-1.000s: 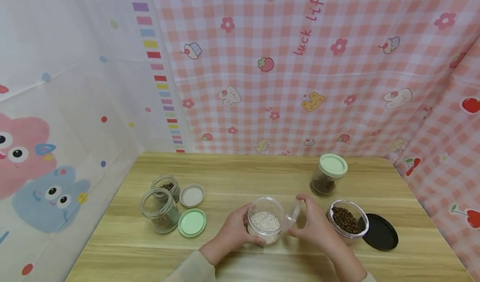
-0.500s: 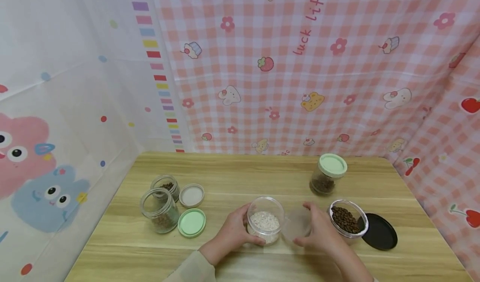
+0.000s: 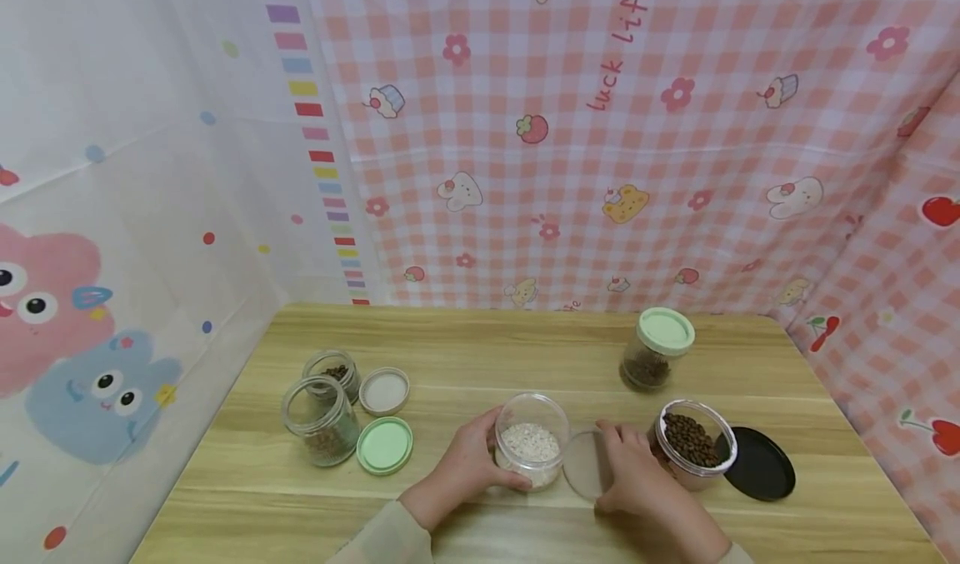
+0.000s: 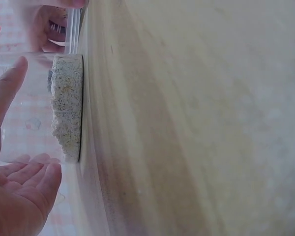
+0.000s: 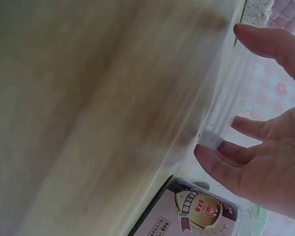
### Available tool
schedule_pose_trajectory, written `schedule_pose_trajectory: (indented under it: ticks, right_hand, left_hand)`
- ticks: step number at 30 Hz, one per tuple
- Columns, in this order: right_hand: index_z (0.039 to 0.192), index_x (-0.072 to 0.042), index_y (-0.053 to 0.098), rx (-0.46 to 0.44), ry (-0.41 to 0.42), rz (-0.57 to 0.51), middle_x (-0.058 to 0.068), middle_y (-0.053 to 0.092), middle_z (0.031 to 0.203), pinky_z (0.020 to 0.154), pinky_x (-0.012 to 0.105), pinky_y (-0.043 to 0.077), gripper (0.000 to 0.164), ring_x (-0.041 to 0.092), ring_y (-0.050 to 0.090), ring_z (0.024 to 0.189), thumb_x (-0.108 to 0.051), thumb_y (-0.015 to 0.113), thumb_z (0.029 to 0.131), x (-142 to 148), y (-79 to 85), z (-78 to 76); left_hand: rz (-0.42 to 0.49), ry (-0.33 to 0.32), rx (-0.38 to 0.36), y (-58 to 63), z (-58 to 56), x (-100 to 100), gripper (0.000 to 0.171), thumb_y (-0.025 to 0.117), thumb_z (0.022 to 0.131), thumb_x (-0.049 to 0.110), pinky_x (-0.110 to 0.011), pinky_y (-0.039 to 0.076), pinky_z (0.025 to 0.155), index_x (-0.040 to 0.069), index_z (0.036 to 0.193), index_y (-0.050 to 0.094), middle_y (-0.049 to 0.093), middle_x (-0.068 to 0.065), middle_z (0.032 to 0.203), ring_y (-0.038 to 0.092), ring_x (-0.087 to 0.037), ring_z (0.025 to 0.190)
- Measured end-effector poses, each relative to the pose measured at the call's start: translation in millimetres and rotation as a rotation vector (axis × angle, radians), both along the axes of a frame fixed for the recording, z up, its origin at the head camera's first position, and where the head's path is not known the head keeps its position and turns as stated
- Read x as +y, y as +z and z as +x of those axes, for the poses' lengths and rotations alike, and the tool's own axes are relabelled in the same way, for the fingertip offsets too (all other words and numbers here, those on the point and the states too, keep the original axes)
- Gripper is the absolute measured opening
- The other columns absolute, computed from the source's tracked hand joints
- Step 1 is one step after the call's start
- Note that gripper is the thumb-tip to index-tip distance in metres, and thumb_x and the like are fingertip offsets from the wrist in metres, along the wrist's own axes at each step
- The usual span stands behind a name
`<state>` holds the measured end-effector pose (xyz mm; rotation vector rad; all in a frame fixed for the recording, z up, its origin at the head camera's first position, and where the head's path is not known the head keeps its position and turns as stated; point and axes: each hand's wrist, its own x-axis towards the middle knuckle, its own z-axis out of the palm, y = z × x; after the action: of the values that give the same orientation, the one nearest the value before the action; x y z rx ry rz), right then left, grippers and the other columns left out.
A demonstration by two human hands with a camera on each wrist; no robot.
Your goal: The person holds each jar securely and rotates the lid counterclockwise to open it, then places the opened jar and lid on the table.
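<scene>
My left hand (image 3: 472,461) holds a clear plastic jar (image 3: 532,406) of pale, oat-like flakes upright on the table, thumb on the near side. In the left wrist view, the flakes (image 4: 68,105) fill the jar's lower part. Right of the jar, a clear round lid (image 3: 583,466) lies flat on the table. My right hand (image 3: 633,472) grips the lid's rim, thumb at the near edge and fingers at the far edge. In the right wrist view, the lid (image 5: 221,105) appears edge-on between thumb and fingers.
A jar of brown pellets (image 3: 693,443) stands right beside my right hand, partly over a black lid (image 3: 761,464). Behind is a green-lidded jar (image 3: 656,347). At left are two uncovered glass jars (image 3: 321,426), a grey-white lid (image 3: 384,391) and a green lid (image 3: 385,446).
My right hand has lowered the clear lid from a tilted position beside the jar to flat on the table. My left hand and the flake jar have stayed put.
</scene>
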<state>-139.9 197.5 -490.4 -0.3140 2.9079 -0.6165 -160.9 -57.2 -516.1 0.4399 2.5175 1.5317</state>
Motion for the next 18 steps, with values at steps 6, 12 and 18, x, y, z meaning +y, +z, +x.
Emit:
schedule_pose_trajectory:
  ticks: [6, 12, 18]
  right_hand:
    - [0.137, 0.005, 0.039, -0.037, 0.014, 0.029, 0.026, 0.046, 0.123, 0.096, 0.056, 0.041, 0.113, 0.044, 0.042, 0.116, -0.020, 0.092, 0.041, 0.0, 0.5, -3.3]
    - [0.136, 0.006, 0.040, -0.011, 0.041, 0.025, 0.028, 0.045, 0.124, 0.098, 0.059, 0.039, 0.117, 0.047, 0.041, 0.118, -0.029, 0.094, 0.038, -0.5, 1.6, -3.5]
    - [0.136, 0.008, 0.038, -0.032, 0.026, 0.032, 0.032, 0.041, 0.128, 0.100, 0.061, 0.037, 0.120, 0.050, 0.039, 0.121, -0.034, 0.094, 0.039, -1.8, 3.1, -2.3]
  left_hand:
    - [-0.005, -0.011, 0.013, 0.5, -0.2, 1.2, 0.104, 0.093, 0.050, 0.035, -0.042, 0.043, 0.103, 0.009, 0.139, 0.044, 0.057, -0.008, 0.132, 0.054, -0.026, 0.121]
    - [-0.060, 0.002, 0.033, 3.8, 1.8, 1.8, 0.109, 0.092, 0.051, 0.037, -0.044, 0.039, 0.107, 0.006, 0.141, 0.039, 0.052, -0.010, 0.137, 0.049, -0.027, 0.126]
    - [-0.102, 0.005, 0.066, 5.5, 4.5, 2.5, 0.118, 0.092, 0.049, 0.039, -0.048, 0.034, 0.109, 0.004, 0.144, 0.033, 0.044, -0.014, 0.143, 0.042, -0.031, 0.132]
